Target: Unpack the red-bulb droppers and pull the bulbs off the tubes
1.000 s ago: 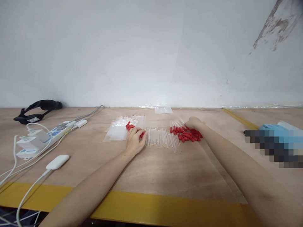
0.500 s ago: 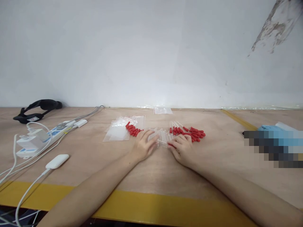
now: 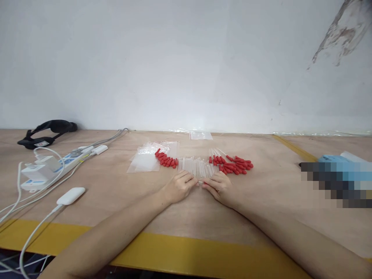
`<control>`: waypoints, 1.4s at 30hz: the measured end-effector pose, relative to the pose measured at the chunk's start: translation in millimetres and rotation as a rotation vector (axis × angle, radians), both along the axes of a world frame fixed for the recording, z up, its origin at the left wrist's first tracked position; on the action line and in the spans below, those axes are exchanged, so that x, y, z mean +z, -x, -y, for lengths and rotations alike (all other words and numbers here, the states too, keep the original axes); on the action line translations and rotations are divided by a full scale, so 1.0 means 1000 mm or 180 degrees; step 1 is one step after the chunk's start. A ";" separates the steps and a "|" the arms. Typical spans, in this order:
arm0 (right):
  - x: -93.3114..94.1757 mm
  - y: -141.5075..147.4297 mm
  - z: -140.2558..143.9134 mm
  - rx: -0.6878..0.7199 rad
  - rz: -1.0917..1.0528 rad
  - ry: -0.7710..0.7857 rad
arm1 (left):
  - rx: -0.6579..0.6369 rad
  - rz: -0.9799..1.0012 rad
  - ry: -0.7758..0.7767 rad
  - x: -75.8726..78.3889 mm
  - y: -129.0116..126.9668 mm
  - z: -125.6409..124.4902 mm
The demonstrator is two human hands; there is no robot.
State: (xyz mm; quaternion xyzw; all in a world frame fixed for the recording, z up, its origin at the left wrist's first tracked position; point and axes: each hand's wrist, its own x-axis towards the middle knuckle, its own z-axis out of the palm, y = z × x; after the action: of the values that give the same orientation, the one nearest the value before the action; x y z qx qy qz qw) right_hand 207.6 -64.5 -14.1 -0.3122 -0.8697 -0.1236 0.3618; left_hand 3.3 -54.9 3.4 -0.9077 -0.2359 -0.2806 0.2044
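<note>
A row of clear glass tubes (image 3: pixel 197 166) lies on the wooden table (image 3: pixel 186 209). Red rubber bulbs sit in two heaps: a small one (image 3: pixel 167 159) to the left, a larger one (image 3: pixel 234 164) to the right. My left hand (image 3: pixel 178 186) and my right hand (image 3: pixel 218 186) meet just in front of the tubes, fingertips pinching one clear tube (image 3: pixel 200 182) between them. A red bit shows at my right fingertips. Clear plastic bags (image 3: pixel 145 159) lie left of the small heap.
A white power strip (image 3: pixel 49 166) with plugs and cables lies at the left, a white adapter (image 3: pixel 70 195) nearer me. A black strap (image 3: pixel 46 130) rests at the wall. A small bag (image 3: pixel 200 135) lies at the back. A blue object (image 3: pixel 334 159) sits far right.
Both hands left the red heaps and came together in front of the tubes. My right hand carried a red bulb over; both now pinch one tube, drawn slightly toward me.
</note>
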 end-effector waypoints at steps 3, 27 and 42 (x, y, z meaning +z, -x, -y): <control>0.000 -0.004 -0.002 0.0029 0.0063 -0.0198 | -0.0010 0.0046 0.0075 -0.002 0.000 -0.002; 0.059 -0.109 -0.086 -0.2354 -0.1371 0.1819 | 0.0659 0.0677 0.0856 0.008 -0.042 -0.039; 0.059 -0.113 -0.076 -0.1844 -0.0842 0.2320 | -0.0185 0.0381 0.1128 0.008 -0.058 -0.024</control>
State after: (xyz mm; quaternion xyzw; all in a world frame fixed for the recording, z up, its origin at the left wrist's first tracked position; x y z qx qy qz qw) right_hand 320.8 11.4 44.8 -0.6610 -0.6802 0.1343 0.2871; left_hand 61.6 -31.3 11.2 -0.9176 -0.2670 -0.2939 0.0187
